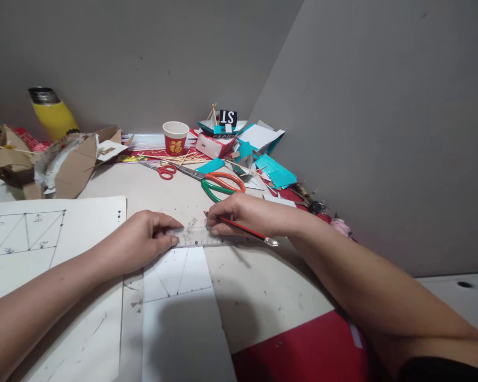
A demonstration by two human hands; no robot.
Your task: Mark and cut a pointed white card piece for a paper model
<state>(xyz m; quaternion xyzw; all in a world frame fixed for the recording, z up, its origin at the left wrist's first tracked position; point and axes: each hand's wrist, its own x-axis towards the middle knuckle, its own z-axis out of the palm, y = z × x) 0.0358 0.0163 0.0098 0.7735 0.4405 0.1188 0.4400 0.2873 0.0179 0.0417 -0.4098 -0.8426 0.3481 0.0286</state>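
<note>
A clear ruler (196, 236) lies across the top edge of a narrow white paper strip (183, 334) bearing a few drawn lines and dots. My left hand (149, 236) is closed on the ruler's left end, thumb and fingers pinching it. Between the fingers of my right hand (241, 215) rests a red and black pencil (249, 231), its tip pointing left; the same fingers touch the ruler's top side. Left of the strip, under my left forearm, is a larger white sheet (91, 223) with a drawn row of triangles and handwritten marks.
Scissors with orange and green handles (223, 183) and small red scissors (167, 171) lie behind my hands. Further back stand a paper cup (176, 139), a yellow bottle (54, 115), cut cardboard (77, 164), thin sticks (185, 157) and teal card scraps (276, 170). A red sheet (302, 350) lies front right.
</note>
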